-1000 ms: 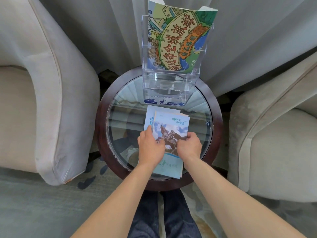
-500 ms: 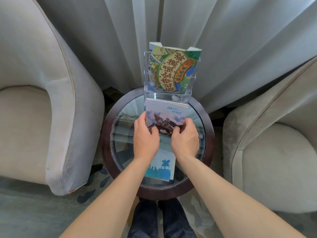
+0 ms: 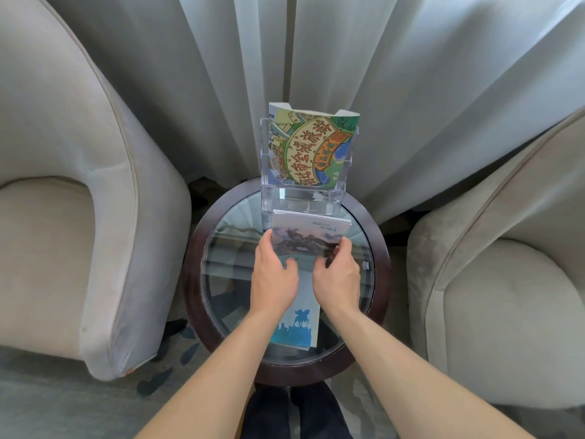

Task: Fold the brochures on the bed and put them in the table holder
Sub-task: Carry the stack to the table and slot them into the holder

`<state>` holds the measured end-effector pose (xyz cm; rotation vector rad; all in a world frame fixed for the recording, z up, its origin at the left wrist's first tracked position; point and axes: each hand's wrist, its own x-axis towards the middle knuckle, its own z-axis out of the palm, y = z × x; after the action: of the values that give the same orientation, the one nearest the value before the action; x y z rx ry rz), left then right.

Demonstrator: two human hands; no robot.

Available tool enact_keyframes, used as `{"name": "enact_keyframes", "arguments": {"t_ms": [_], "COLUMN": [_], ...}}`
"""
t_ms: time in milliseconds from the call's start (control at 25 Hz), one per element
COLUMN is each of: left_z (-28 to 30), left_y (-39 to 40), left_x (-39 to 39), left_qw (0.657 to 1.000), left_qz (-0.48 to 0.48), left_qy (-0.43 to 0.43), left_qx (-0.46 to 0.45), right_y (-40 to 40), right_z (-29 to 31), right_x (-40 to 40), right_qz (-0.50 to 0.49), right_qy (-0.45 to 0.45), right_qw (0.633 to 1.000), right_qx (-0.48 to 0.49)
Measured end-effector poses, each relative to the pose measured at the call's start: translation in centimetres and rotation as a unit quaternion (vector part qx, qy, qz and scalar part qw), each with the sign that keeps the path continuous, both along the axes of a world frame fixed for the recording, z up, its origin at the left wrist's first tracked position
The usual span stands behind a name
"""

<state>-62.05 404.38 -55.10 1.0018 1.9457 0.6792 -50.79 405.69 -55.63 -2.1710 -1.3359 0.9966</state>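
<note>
A stack of folded brochures [image 3: 311,231] was held over the round glass-topped table [image 3: 202,270], its far edge reaching the foot of the clear acrylic holder [image 3: 269,198] at the table's 12 o'clock side. The top brochure showed a pale blue-grey cover with a dark horse-and-rider statue against cloudy sky and small lines of text near the upper right. Several layered page edges were visible along the top of the stack. A longer sheet of the same stack hung toward 6 o'clock, printed with a blue rider silhouette over a blue skyline [image 3: 297,327].

The left hand [image 3: 273,277] gripped the stack at its 9 o'clock edge, thumb laid across the cover, fingers curled underneath and hidden. The right hand [image 3: 337,275] gripped the 3 o'clock edge, thumb and fingers [image 3: 343,247] clamped on the paper.

In the holder's rear pocket a colourful brochure [image 3: 311,150] stood upright, slightly bowed, with green, orange and blue cartoon artwork and large white characters on a curved band. The front pocket looked clear.

Beige armchairs [image 3: 79,217] were seen at 9 and 3 o'clock of the table, grey curtains [image 3: 221,74] at 12 o'clock, dark trousers at 6 o'clock.
</note>
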Motion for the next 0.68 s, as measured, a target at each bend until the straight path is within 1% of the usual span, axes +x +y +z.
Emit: {"name": "enact_keyframes", "arguments": {"t_ms": [160,320,560,680], "left_z": [1.5,4.9,10.4,12.0], "left_y": [1.5,4.2,8.9,10.7], "left_x": [0.2,0.3,0.1,0.1], "left_qw": [1.0,0.998,0.994,0.991], "left_qz": [0.011,0.018,0.036,0.042], "left_qy": [0.017,0.038,0.036,0.031], "left_qx": [0.016,0.044,0.096,0.121], "right_y": [1.3,4.2,9.6,11.5], "right_z": [1.6,5.1,11.1,13.0], "right_x": [0.0,0.0,-0.1,-0.3], "right_qz": [0.019,0.022,0.039,0.042], "right_qy": [0.013,0.027,0.049,0.056], "right_qw": [1.0,0.998,0.991,0.989], "right_qx": [0.016,0.047,0.116,0.133]}}
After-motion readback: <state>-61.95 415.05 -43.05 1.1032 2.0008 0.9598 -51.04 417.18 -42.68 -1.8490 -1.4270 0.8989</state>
